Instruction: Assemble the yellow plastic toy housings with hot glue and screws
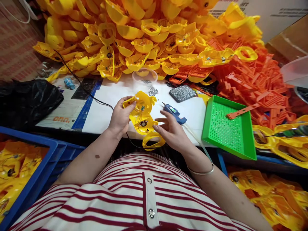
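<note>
My left hand (120, 117) is closed on a yellow plastic shell (141, 102), thumb on its upper left part. Thin wires and a round black speaker-like piece (143, 123) lie inside the shell. Close to the shell's right edge is my right hand (172, 130), its fingers apart and nothing visible in it; whether the thumb touches the shell I cannot tell. Just beyond those fingers a blue glue gun (174, 113) rests on the white table top (101, 118), with a pale glue stick trailing from it. A yellow ring-shaped part (154, 141) sits below the shell at the front edge.
Yellow shells (130, 32) are heaped at the back, orange plastic parts (260, 86) at the right. A green perforated tray (251, 138), a dark block covered with small metal pieces (182, 93) and a clear tub (144, 77) stand around. Blue crates (56, 150) flank me. A black cable (89, 93) crosses the left.
</note>
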Available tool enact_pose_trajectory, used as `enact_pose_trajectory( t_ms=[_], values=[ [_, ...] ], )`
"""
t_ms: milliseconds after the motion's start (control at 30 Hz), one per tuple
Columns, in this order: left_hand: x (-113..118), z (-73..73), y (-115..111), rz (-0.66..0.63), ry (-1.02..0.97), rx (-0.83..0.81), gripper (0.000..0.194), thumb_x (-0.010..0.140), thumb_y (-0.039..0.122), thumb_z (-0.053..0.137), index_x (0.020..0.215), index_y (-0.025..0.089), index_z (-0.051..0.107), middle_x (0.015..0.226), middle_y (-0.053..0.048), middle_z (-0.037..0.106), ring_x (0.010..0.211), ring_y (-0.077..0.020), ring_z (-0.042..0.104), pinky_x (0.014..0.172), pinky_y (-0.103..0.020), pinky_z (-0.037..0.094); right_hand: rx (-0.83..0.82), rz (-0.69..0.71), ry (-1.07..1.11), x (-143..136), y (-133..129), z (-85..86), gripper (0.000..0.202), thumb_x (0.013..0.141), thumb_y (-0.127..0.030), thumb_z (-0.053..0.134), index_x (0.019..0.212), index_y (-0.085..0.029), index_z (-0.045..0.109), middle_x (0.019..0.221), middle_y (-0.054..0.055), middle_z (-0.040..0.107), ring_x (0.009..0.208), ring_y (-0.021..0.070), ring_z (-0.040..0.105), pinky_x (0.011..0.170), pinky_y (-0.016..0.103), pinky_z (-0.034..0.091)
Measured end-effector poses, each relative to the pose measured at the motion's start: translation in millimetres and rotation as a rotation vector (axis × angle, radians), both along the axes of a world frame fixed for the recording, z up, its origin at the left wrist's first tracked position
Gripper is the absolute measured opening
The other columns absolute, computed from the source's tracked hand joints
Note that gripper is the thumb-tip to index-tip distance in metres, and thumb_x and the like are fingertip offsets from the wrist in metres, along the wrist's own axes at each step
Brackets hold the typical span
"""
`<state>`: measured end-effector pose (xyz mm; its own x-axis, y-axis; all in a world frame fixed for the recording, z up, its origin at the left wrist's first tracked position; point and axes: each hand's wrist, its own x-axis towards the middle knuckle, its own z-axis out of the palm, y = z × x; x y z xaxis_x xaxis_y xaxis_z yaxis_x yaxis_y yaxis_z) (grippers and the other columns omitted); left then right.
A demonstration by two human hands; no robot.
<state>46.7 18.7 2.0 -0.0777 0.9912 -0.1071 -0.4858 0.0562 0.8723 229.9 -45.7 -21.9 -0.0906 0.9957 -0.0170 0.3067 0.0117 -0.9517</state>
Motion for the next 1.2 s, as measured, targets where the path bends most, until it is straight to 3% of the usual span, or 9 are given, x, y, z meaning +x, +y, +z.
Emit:
enact_pose_trajectory(
  t_ms=[100, 167, 333, 533, 667, 900, 1067, 1200],
  values=[
    [-6, -2.3, 7, -0.001, -0.039, 0.007, 0.028, 0.067, 0.019, 0.081, 0.089, 0.018, 0.064, 0.086, 0.000, 0.071, 0.080, -0.0148, 0.067, 0.084, -0.031, 0.054, -0.106, 0.106, 0.054, -3, 1, 0.0, 0.065, 0.080, -0.063, 0.064, 0.124, -0.016, 0.058, 0.106, 0.012, 0.070, 0.079, 0.0169, 0.069, 0.070, 0.032, 0.058],
    [-10, -0.1, 8, -0.065, -0.067, 0.037, 0.031, 0.066, 0.024, 0.083, 0.091, 0.018, 0.065, 0.091, -0.002, 0.073, 0.086, -0.0179, 0.069, 0.087, -0.034, 0.054, -0.122, 0.099, 0.101, -7, 3, 3.2, 0.055, 0.079, -0.063, 0.063, 0.109, -0.017, 0.065, 0.090, 0.006, 0.071, 0.071, 0.0142, 0.066, 0.066, 0.029, 0.057],
    [-8, 11.8, -6, -0.324, -0.023, 0.144, 0.052, 0.060, 0.030, 0.089, 0.106, 0.022, 0.065, 0.108, -0.006, 0.074, 0.109, -0.0270, 0.067, 0.098, -0.040, 0.052, -0.065, -0.056, 0.236, -15, 6, 14.0, 0.049, 0.073, -0.063, 0.071, 0.096, -0.019, 0.067, 0.075, 0.001, 0.067, 0.058, 0.0102, 0.059, 0.053, 0.025, 0.051],
    [-1, 6.6, -24, -0.355, 0.052, 0.098, 0.069, 0.055, 0.018, 0.087, 0.118, 0.023, 0.058, 0.105, -0.004, 0.073, 0.101, -0.0227, 0.069, 0.093, -0.036, 0.053, -0.057, -0.142, 0.335, -18, 1, 18.8, 0.053, 0.069, -0.065, 0.073, 0.094, -0.019, 0.064, 0.075, -0.001, 0.065, 0.056, 0.0090, 0.057, 0.047, 0.022, 0.046],
    [5, 4.4, -31, -0.321, 0.020, 0.103, 0.068, 0.058, 0.015, 0.082, 0.121, 0.022, 0.057, 0.103, -0.003, 0.073, 0.099, -0.0202, 0.069, 0.091, -0.033, 0.053, -0.020, -0.207, 0.372, -20, -3, 16.0, 0.052, 0.070, -0.064, 0.074, 0.095, -0.020, 0.063, 0.077, -0.001, 0.065, 0.057, 0.0090, 0.059, 0.047, 0.021, 0.046],
    [19, 2.8, -41, -0.209, -0.005, 0.105, 0.038, 0.070, 0.024, 0.074, 0.107, 0.020, 0.064, 0.106, -0.004, 0.073, 0.097, -0.0177, 0.068, 0.086, -0.029, 0.054, 0.047, -0.228, 0.380, -29, -10, 11.1, 0.046, 0.078, -0.059, 0.068, 0.102, -0.020, 0.059, 0.082, -0.001, 0.063, 0.058, 0.0080, 0.058, 0.048, 0.021, 0.048],
    [22, 1.9, -42, -0.067, 0.047, 0.059, 0.025, 0.069, 0.021, 0.070, 0.094, 0.019, 0.065, 0.090, 0.000, 0.072, 0.079, -0.0140, 0.066, 0.069, -0.024, 0.052, 0.117, -0.198, 0.288, -35, -18, 12.3, 0.045, 0.083, -0.059, 0.063, 0.107, -0.021, 0.056, 0.082, 0.000, 0.062, 0.059, 0.0096, 0.059, 0.047, 0.023, 0.049],
    [21, 0.9, -43, -0.075, 0.063, 0.039, 0.024, 0.069, 0.022, 0.071, 0.091, 0.018, 0.065, 0.086, 0.000, 0.071, 0.075, -0.0128, 0.065, 0.063, -0.022, 0.051, 0.129, -0.200, 0.282, -36, -20, 10.8, 0.048, 0.081, -0.061, 0.063, 0.106, -0.021, 0.056, 0.080, 0.000, 0.062, 0.057, 0.0095, 0.058, 0.045, 0.022, 0.048]
  ],
)
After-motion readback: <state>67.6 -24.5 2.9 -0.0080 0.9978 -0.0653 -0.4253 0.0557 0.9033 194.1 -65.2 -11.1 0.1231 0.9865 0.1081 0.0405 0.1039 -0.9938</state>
